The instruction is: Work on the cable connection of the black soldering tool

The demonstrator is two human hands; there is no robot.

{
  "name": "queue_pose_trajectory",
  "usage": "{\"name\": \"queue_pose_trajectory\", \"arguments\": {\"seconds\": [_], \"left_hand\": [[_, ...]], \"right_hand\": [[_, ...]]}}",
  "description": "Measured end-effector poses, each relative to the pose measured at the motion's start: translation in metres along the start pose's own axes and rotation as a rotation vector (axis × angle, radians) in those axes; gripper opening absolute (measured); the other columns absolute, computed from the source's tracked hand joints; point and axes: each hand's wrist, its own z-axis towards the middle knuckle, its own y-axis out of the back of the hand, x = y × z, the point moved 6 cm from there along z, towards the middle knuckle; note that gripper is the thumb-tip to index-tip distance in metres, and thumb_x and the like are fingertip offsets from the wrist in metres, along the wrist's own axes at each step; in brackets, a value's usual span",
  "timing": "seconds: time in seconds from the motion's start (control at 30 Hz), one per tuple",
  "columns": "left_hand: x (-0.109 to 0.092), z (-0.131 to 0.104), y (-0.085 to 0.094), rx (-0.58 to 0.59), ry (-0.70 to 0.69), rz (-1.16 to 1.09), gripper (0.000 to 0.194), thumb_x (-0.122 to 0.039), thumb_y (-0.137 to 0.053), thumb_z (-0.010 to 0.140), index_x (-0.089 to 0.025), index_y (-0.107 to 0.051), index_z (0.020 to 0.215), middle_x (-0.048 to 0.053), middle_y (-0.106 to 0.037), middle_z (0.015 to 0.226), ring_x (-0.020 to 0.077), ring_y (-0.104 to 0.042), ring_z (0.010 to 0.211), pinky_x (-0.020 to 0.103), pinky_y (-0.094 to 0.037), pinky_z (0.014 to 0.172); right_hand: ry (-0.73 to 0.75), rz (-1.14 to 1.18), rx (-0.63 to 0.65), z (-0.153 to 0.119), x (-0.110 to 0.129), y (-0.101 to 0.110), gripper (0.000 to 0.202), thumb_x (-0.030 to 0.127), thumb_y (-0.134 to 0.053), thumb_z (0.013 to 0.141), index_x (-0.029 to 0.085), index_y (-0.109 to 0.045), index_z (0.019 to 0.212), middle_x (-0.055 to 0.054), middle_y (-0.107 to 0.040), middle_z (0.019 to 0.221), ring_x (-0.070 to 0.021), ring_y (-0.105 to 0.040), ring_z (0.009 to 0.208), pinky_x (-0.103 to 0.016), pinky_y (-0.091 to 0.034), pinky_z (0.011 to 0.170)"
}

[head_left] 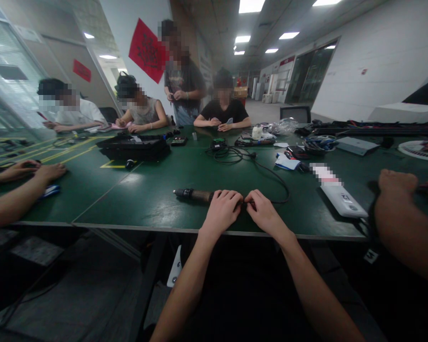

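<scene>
An electric screwdriver (199,195) lies on the green table, its black tip pointing left. My left hand (224,208) is closed over the rear part of its body, fingers wrapped from above. Close beside it, my right hand (260,209) pinches the black cable (284,197) where it meets the tool's back end. The fingertips hide the join, so I cannot make out how the plug sits. From there the cable curves right and back across the table to a loose coil (228,153).
A black tray (133,147) stands at the back left. Right of my hands lies a white power strip (342,199), near a co-worker's arm (399,213). Another co-worker's hands (46,173) rest at the left. Cloth (287,161), tools and wires lie at the back right.
</scene>
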Motion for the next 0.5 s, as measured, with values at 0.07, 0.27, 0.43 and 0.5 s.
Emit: {"name": "queue_pose_trajectory", "arguments": {"seconds": [0.07,0.27,0.43,0.5], "left_hand": [[-0.0004,-0.0001,0.0007,-0.005,-0.007,-0.008,0.016,-0.021,-0.058,0.101,-0.027,-0.062,0.115,0.003,-0.070,0.118,0.0235,-0.059,0.117,0.043,-0.039,0.106],[0.0023,0.0006,0.0003,-0.004,0.015,-0.021,0.012,-0.023,-0.059,0.102,-0.027,-0.060,0.113,0.002,-0.070,0.116,0.0230,-0.060,0.115,0.042,-0.039,0.105],[0.0014,0.0004,0.0008,-0.007,0.005,-0.024,0.014,-0.021,-0.059,0.101,-0.027,-0.060,0.114,0.002,-0.070,0.118,0.0225,-0.059,0.116,0.042,-0.039,0.105],[0.0021,0.0003,0.0008,-0.007,0.019,-0.023,0.012,-0.022,-0.059,0.101,-0.027,-0.060,0.112,0.002,-0.070,0.116,0.0225,-0.060,0.115,0.042,-0.039,0.104]], "right_hand": [[-0.005,0.020,-0.004,0.0006,-0.0015,0.0005,0.014,0.011,-0.051,0.090,0.023,-0.055,0.096,-0.005,-0.059,0.101,-0.0217,-0.060,0.095,-0.036,-0.050,0.086],[-0.021,0.065,-0.004,0.0009,-0.0045,0.0012,0.013,0.015,-0.052,0.092,0.024,-0.055,0.101,-0.006,-0.062,0.102,-0.0224,-0.061,0.096,-0.036,-0.050,0.085],[-0.036,0.078,0.000,0.0006,-0.0057,0.0016,0.010,0.018,-0.052,0.092,0.024,-0.053,0.100,-0.006,-0.062,0.100,-0.0222,-0.061,0.094,-0.035,-0.051,0.083],[-0.037,0.078,0.003,0.0006,-0.0057,0.0017,0.009,0.018,-0.052,0.092,0.024,-0.053,0.099,-0.006,-0.062,0.100,-0.0223,-0.061,0.093,-0.035,-0.051,0.082]]}}
